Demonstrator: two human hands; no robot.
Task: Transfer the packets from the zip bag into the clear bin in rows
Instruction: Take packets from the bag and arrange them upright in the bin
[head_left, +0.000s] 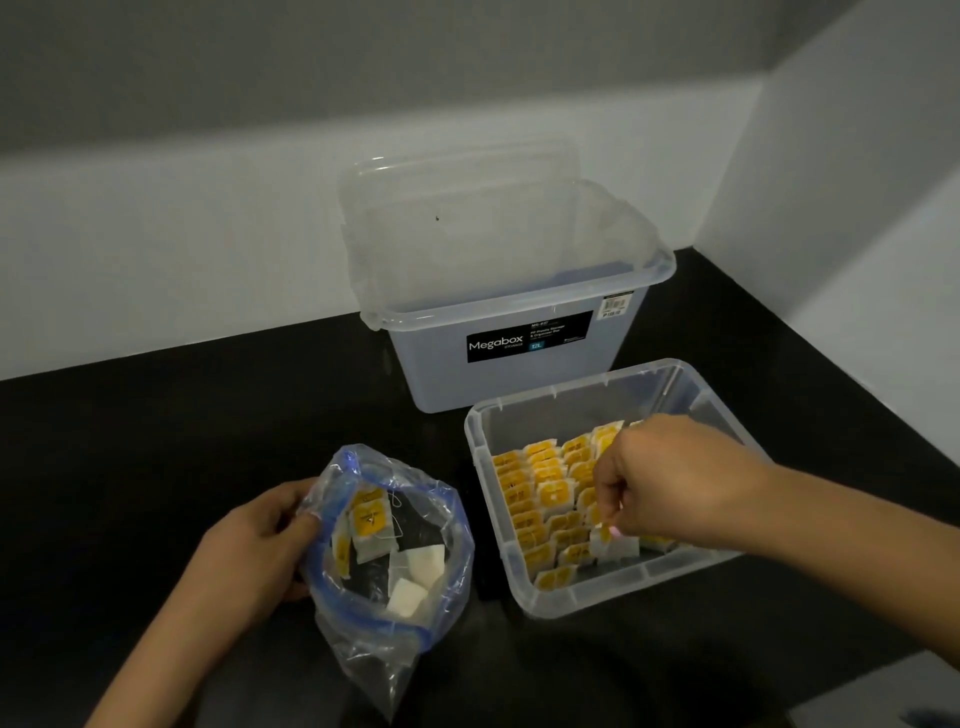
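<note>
On the black table (156, 441) in the head view, we see our left hand (260, 551) gripping the rim of the zip bag (384, 618), fingers curled round its blue edge and holding its mouth open. A few packets (369, 525) lie inside it, some yellow side up, some white. Just right of the bag stands the clear bin (524, 582), with yellow packets standing in rows (540, 493) across its floor. Our right hand (670, 478) reaches down into the bin, its grip closed in a pinch on one packet (615, 545) at the near end of a row. Behind the bin stands a bigger box (509, 374) labelled Megabox, with a lid (462, 176) leaning behind it against the wall.
</note>
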